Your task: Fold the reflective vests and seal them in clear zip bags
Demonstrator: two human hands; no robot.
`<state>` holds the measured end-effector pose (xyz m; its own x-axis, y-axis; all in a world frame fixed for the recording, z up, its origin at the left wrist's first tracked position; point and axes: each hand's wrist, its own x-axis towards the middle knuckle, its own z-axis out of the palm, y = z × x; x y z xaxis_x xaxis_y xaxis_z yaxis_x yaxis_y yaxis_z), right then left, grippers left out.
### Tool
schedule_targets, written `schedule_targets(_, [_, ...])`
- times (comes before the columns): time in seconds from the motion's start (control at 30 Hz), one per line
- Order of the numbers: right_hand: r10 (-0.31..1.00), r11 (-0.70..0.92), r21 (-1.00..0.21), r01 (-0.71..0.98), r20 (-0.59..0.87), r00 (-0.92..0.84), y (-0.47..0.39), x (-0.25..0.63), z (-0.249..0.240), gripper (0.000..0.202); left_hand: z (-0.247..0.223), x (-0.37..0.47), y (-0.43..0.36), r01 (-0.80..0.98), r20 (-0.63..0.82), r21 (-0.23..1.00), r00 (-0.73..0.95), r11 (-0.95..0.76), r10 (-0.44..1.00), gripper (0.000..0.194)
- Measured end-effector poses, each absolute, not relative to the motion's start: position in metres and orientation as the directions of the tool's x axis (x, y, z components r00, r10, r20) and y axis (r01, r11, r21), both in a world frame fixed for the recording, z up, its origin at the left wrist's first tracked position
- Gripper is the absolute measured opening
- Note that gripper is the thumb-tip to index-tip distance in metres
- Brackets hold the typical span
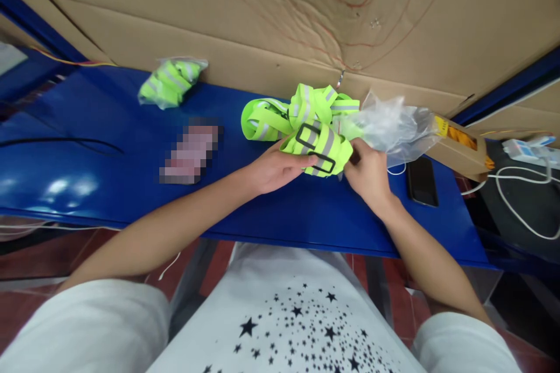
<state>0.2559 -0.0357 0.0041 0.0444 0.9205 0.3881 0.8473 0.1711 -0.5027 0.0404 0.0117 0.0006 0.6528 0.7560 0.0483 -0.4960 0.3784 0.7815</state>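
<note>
A folded bundle of neon-yellow reflective straps (329, 139) with grey stripes and black buckles is in my left hand (280, 168); the thumb lies across the lower buckle. My right hand (366, 173) is closed against the bundle's right end, its fingers curled. What those fingers pinch is hidden, whether strap or clear plastic. Just behind, more loose neon-yellow straps (265, 119) lie on the blue table. Crumpled clear plastic bags (394, 125) are heaped to the right, close to my right hand.
A neon-yellow strap bundle in a clear bag (170, 83) sits at the back left. Nearer is a pixelated pinkish object (191, 154). A black phone (422, 180) and a cardboard box (459, 148) are at the right. Cardboard (175, 17) walls the back of the blue table (280, 218).
</note>
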Motion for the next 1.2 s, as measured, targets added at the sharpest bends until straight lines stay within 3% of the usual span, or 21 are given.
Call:
schedule_targets(0.1, [0.94, 0.164, -0.486, 0.858, 0.342, 0.014, -0.042, 0.251, 0.008, 0.011, 0.0, 0.039, 0.009, -0.455, 0.034, 0.795, 0.694, 0.402, 0.719, 0.05])
schedule_targets(0.2, [0.944, 0.179, -0.532, 0.828, 0.329, 0.007, -0.042, 0.256, 0.01, 0.018, 0.001, 0.038, 0.006, -0.443, 0.025, 0.793, 0.709, 0.418, 0.704, 0.055])
schedule_targets(0.3, [0.959, 0.231, -0.598, 0.767, 0.271, -0.078, -0.039, 0.262, 0.009, 0.012, 0.0, 0.038, 0.009, -0.415, -0.001, 0.796, 0.726, 0.44, 0.687, 0.056])
schedule_targets(0.4, [0.973, 0.222, -0.788, 0.575, 0.139, -0.185, -0.036, 0.267, 0.006, 0.019, -0.002, 0.038, 0.015, -0.401, -0.006, 0.816, 0.716, 0.417, 0.698, 0.054])
schedule_targets(0.5, [0.99, 0.082, -0.933, 0.35, 0.034, -0.14, -0.034, 0.27, 0.005, 0.015, -0.003, 0.039, 0.02, -0.427, 0.044, 0.835, 0.68, 0.346, 0.732, 0.051])
schedule_targets(0.6, [0.998, 0.057, -0.971, 0.232, 0.052, -0.026, -0.035, 0.265, 0.006, 0.027, -0.005, 0.042, 0.021, -0.473, 0.084, 0.845, 0.579, 0.251, 0.811, 0.058])
schedule_targets(0.73, [0.995, 0.1, -0.986, 0.13, 0.099, -0.016, -0.041, 0.249, 0.005, 0.04, -0.014, 0.05, 0.017, -0.519, 0.097, 0.834, 0.468, 0.185, 0.878, 0.063])
schedule_targets(0.93, [0.982, 0.18, -0.977, 0.113, 0.185, 0.032, -0.049, 0.232, 0.001, 0.036, -0.024, 0.054, 0.011, -0.505, 0.039, 0.842, 0.411, 0.191, 0.911, 0.062])
schedule_targets(1.1, [0.962, 0.209, -0.882, 0.421, 0.262, 0.071, -0.052, 0.226, -0.005, 0.03, -0.018, 0.056, 0.004, -0.568, 0.09, 0.809, 0.376, 0.152, 0.922, 0.06])
schedule_targets(1.2, [0.966, 0.23, -0.892, 0.39, 0.256, 0.017, -0.055, 0.217, -0.011, 0.031, -0.021, 0.061, 0.001, -0.55, 0.098, 0.825, 0.368, 0.132, 0.924, 0.057])
